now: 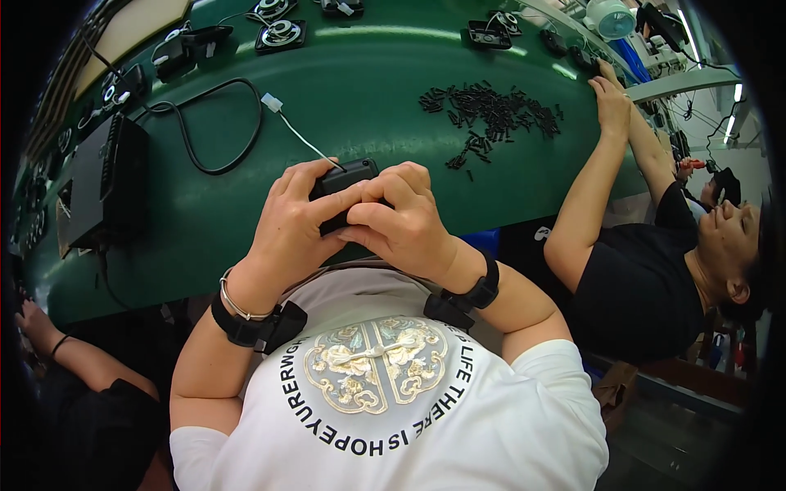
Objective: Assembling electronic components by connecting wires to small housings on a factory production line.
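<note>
Close in front of my body, both hands hold a small black plastic case (pixel 358 170) just above the green table (pixel 327 106). A thin white cable runs from the case to a white plug (pixel 272 102). My left hand (pixel 299 209) is closed round the left side of the case, its index finger lying across the top. My right hand (pixel 405 209) is closed at the right side, thumb and fingers bent against the case near the left fingertips. Anything small between the right fingertips is hidden. Much of the case is covered by the hands.
A pile of small black pieces (pixel 499 110) lies at the far right. On the left stand a black box (pixel 110 180) and a looped black cable (pixel 196 159). Round speakers (pixel 280 33) line the far edge. A co-worker (pixel 647 262) sits at right; another person's arm (pixel 82 356) shows at lower left.
</note>
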Tool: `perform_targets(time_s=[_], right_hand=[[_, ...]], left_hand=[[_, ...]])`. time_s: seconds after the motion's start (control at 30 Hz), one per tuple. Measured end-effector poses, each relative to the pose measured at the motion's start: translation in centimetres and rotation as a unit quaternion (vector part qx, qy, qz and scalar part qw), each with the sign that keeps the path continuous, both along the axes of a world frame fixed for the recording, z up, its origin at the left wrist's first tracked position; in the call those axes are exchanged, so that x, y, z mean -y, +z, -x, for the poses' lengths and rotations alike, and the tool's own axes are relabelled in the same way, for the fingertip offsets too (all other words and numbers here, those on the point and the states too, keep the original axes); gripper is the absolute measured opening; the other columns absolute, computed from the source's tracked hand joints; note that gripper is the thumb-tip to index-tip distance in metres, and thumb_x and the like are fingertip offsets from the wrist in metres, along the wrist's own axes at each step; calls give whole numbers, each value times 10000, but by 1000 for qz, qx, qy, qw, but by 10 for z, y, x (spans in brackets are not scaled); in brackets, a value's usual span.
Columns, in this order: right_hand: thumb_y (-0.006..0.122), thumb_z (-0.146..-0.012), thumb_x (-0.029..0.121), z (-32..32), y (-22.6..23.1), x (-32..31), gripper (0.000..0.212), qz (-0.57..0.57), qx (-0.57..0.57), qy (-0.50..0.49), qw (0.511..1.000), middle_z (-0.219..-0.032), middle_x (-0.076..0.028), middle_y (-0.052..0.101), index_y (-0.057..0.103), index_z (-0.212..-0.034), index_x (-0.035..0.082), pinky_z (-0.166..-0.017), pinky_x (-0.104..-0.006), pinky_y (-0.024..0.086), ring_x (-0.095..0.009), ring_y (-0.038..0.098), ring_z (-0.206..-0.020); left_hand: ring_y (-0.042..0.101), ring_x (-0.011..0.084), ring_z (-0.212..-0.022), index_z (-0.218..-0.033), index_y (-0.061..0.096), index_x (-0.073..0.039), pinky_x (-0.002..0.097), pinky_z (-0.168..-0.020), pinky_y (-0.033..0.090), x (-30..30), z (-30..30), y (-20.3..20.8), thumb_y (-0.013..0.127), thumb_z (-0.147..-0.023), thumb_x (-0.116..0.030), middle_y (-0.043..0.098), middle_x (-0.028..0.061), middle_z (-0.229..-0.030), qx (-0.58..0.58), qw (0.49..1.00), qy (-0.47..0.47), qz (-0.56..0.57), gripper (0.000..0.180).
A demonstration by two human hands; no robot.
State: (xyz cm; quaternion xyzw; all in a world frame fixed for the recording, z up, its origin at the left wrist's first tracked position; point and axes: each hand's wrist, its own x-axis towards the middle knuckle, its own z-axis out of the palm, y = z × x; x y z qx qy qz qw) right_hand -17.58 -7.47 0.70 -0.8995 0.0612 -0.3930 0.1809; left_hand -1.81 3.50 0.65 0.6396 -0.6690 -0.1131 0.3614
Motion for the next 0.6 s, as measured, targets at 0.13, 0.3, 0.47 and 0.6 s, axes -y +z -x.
perform_targets(time_s=[0.13,0.3,0.47,0.6], right_hand=[[781,-752,56,53,-1,28,203,-118,0,-131,984,-850,-57,592,641,-898,48,-644,-342,467,-232,563,-712],[703,-850,46,94,7,64,114,-231,-144,-300,914,-816,-84,598,628,-921,-4,-613,-297,484,-200,575,-644],[646,-907,50,89,5,68,71,-94,-244,-257,930,-786,-67,608,632,-945,-9,-640,-269,489,-151,600,-685],[637,-909,44,80,28,60,62,-209,-251,-182,927,-789,-62,615,643,-960,9,-672,-276,496,-167,619,-721]], left_hand=[[557,359,-1117,-1176,710,-230,450,-965,466,2,-2,1,841,-634,-97,570,168,-1245,-9,1000,-1,-4,574],[552,360,-1122,-1192,702,-235,445,-966,464,0,0,-3,839,-646,-99,564,171,-1253,-7,1000,0,-10,580],[546,360,-1141,-1191,702,-238,440,-974,459,3,-3,0,836,-654,-108,559,171,-1267,-13,1000,-12,-10,569],[541,358,-1154,-1179,707,-234,438,-978,456,2,-1,-1,833,-658,-113,556,172,-1278,-8,1000,-7,-7,550]])
